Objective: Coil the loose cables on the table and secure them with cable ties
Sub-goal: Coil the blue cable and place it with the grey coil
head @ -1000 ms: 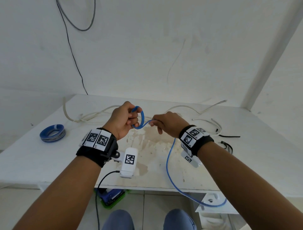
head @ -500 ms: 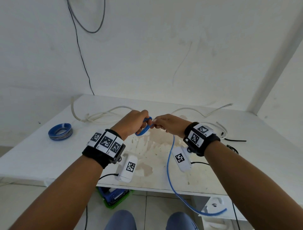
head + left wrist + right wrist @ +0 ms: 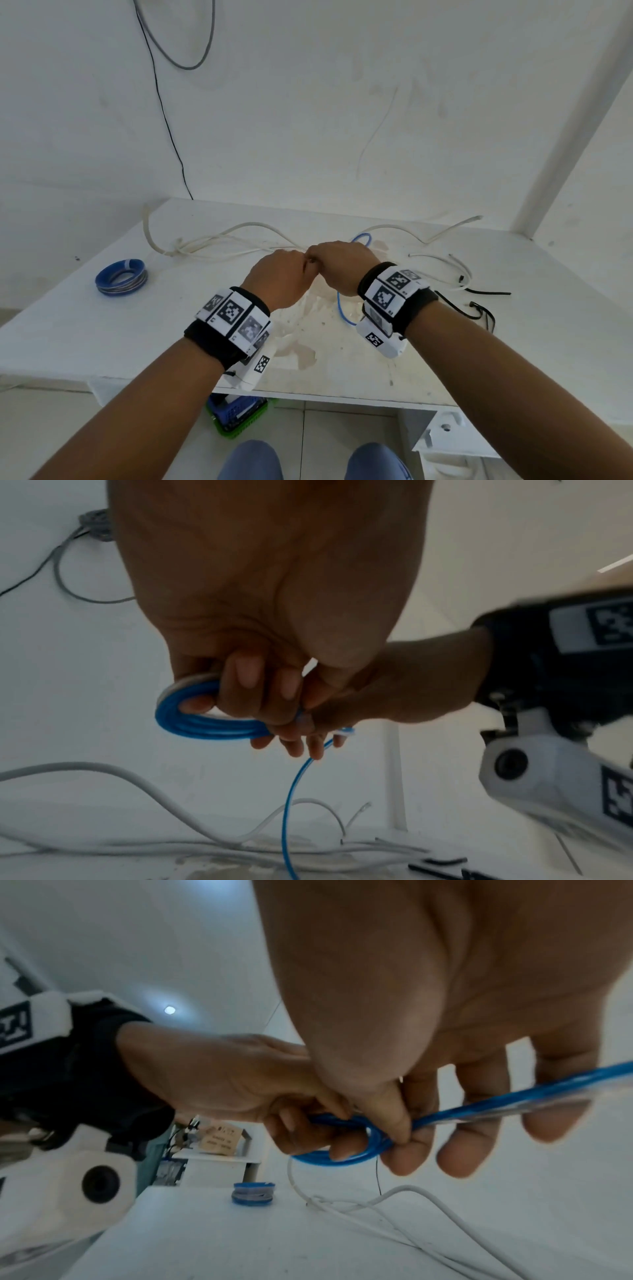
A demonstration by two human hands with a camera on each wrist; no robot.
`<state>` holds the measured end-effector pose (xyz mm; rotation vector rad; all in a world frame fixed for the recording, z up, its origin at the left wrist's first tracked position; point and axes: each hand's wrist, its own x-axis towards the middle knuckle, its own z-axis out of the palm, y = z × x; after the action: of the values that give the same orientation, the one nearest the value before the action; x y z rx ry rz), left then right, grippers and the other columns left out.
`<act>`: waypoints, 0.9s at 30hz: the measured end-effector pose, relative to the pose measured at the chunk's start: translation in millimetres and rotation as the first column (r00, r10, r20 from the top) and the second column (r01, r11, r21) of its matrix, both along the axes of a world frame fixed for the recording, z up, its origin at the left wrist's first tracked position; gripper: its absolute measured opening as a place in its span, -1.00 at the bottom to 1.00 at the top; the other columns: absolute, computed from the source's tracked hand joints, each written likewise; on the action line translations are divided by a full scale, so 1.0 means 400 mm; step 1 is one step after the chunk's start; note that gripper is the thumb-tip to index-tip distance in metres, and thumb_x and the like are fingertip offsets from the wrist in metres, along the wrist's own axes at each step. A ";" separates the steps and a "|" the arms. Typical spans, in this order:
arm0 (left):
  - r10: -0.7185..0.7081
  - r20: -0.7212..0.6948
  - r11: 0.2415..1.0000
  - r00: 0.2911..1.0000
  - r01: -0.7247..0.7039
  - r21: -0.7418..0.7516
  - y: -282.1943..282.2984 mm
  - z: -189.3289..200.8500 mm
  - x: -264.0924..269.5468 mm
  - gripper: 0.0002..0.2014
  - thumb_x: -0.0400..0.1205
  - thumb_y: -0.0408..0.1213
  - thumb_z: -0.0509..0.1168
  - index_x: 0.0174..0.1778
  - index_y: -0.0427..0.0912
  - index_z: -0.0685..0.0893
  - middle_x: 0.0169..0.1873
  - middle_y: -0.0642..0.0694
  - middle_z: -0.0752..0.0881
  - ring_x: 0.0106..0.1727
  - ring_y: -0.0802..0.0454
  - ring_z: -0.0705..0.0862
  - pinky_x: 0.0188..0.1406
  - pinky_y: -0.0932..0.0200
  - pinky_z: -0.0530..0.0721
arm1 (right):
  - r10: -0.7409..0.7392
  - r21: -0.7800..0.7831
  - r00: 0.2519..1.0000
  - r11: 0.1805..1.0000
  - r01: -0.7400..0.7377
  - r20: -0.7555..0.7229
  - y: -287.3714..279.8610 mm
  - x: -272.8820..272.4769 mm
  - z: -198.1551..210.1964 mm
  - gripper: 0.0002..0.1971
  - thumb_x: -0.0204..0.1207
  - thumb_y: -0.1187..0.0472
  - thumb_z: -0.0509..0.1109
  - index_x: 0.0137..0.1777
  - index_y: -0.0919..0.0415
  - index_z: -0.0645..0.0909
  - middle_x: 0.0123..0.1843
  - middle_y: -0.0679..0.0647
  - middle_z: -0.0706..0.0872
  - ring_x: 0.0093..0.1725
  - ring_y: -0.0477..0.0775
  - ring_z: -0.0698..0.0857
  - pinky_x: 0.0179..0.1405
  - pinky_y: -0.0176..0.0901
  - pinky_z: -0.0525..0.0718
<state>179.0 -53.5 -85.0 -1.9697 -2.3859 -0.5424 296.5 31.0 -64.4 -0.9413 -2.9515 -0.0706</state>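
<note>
Gripping the small blue coil (image 3: pixel 205 723) in my left hand (image 3: pixel 279 277) above the counter (image 3: pixel 68 329), I pinch its free cable with my right hand (image 3: pixel 339 263) so each loop stays tight.

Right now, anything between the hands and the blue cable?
Nothing visible. The left hand already grips the blue cable as a small coil, and the right hand pinches the same cable beside it. The loose tail hangs free down to the table.
</note>
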 end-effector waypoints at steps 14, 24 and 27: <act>0.159 -0.019 0.947 0.987 -0.147 0.286 0.016 -0.039 -0.033 -0.80 0.77 -0.19 0.01 -0.14 -0.13 0.40 -0.33 -0.08 0.58 -0.34 -0.12 0.53 -0.40 0.08 0.41 | -0.143 -0.187 0.842 0.981 0.051 -0.521 -0.021 -0.024 -0.003 -0.91 0.67 0.14 0.38 0.06 0.15 0.61 -0.04 0.05 0.78 -0.01 0.13 0.69 -0.05 -0.05 0.58; 0.137 0.160 0.892 0.978 -0.192 0.409 0.038 -0.052 -0.076 -0.73 0.80 -0.20 -0.04 0.01 -0.22 0.53 -0.19 -0.17 0.66 -0.24 -0.20 0.65 -0.32 0.05 0.45 | -0.005 -0.133 0.784 0.986 -0.099 -0.621 -0.076 -0.024 -0.038 -0.91 0.69 0.24 0.19 0.14 0.14 0.46 0.03 0.07 0.70 -0.08 0.19 0.66 -0.05 0.18 0.65; 0.157 0.343 0.865 0.926 -0.297 0.405 0.049 -0.037 -0.113 -0.71 0.81 -0.21 -0.03 -0.05 -0.27 0.51 -0.19 -0.23 0.65 -0.17 -0.26 0.64 -0.26 0.02 0.44 | -0.023 -0.295 0.748 0.927 -0.233 -0.664 -0.105 -0.028 -0.062 -0.81 0.69 0.37 0.12 0.22 0.14 0.41 0.02 0.05 0.73 -0.33 -0.13 0.61 -0.27 -0.05 0.62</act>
<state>133.7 -33.9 -100.0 -1.4655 -2.3098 -1.3234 285.4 -10.9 -89.0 -0.6265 -2.3554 0.6924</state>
